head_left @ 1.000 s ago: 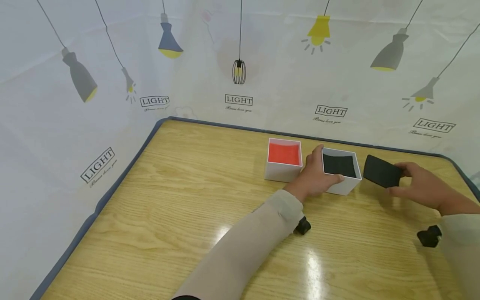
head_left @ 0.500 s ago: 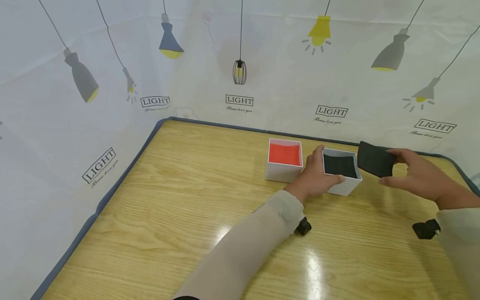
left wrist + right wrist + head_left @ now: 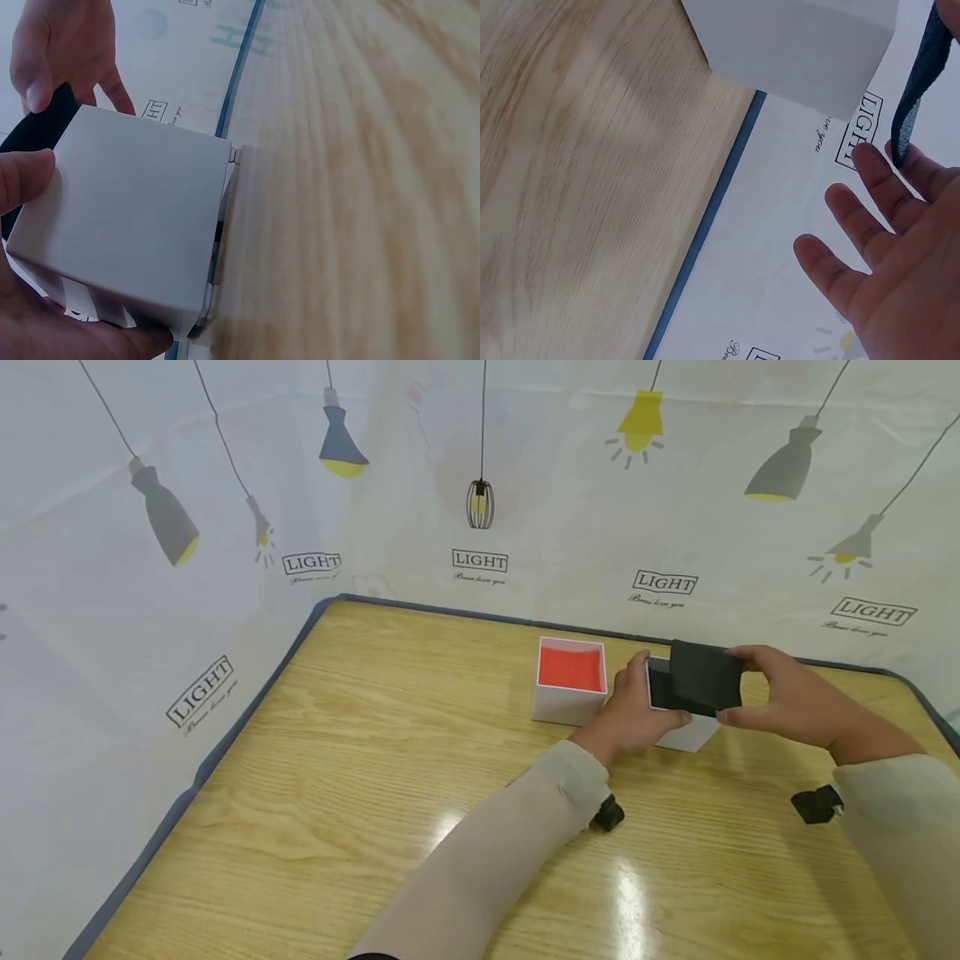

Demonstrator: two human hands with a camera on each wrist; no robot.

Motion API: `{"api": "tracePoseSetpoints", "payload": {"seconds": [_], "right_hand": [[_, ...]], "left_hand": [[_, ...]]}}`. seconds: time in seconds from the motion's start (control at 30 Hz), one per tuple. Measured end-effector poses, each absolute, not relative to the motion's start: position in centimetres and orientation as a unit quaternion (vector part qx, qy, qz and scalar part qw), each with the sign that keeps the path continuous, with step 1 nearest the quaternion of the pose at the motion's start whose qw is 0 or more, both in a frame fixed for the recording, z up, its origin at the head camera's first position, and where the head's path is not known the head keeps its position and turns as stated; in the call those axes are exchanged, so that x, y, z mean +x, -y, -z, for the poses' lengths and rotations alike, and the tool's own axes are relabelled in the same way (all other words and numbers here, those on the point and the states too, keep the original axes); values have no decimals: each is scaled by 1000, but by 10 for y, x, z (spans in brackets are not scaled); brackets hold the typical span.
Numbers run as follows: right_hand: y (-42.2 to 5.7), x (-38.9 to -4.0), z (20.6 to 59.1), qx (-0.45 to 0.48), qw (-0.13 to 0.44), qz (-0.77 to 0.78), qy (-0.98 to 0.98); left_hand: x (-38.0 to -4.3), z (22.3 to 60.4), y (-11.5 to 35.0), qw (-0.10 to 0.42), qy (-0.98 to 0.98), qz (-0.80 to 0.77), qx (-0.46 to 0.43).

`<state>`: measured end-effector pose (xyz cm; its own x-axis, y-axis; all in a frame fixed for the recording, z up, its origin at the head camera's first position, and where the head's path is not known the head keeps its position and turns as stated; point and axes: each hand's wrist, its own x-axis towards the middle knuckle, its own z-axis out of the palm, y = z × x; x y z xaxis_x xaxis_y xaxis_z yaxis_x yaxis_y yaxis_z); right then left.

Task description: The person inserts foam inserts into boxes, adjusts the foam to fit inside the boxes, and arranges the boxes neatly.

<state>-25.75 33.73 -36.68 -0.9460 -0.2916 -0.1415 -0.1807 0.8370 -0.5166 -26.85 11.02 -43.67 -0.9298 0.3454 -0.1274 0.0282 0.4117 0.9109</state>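
Note:
In the head view my left hand (image 3: 633,720) grips an open-topped white box (image 3: 682,735) from its left side, thumb on the near wall and fingers toward the far one. Black material (image 3: 660,685) lies inside that box. My right hand (image 3: 783,702) pinches the right edge of a thin, bendy black pad (image 3: 705,677) between thumb and finger. The pad is over the box's right part and hides much of the opening. In the right wrist view the pad (image 3: 921,86) appears edge-on beside the white box (image 3: 802,52), other fingers spread.
A second white box (image 3: 568,706) with a red lining or pad (image 3: 570,668) stands just left of my left hand. The wooden table (image 3: 337,760) ends at a dark blue edge (image 3: 435,611), behind which hangs a lamp-printed white cloth (image 3: 390,518).
My right hand has carried the black pad leftward, from beside the box to above its opening, rising partway and turning it level. The left hand and both boxes have stayed put.

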Motion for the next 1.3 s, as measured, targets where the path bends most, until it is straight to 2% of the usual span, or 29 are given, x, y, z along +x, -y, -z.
{"api": "tracePoseSetpoints", "payload": {"seconds": [1.0,1.13,1.3], "right_hand": [[-330,-270,372,-161,162,218,-949],[-327,-267,370,-160,143,211,-954],[-314,-258,369,-186,68,167,-966]], "left_hand": [[-268,437,-110,146,-822,-537,121],[-268,439,-110,143,-822,-538,121],[-268,439,-110,145,-823,-536,119]]}}
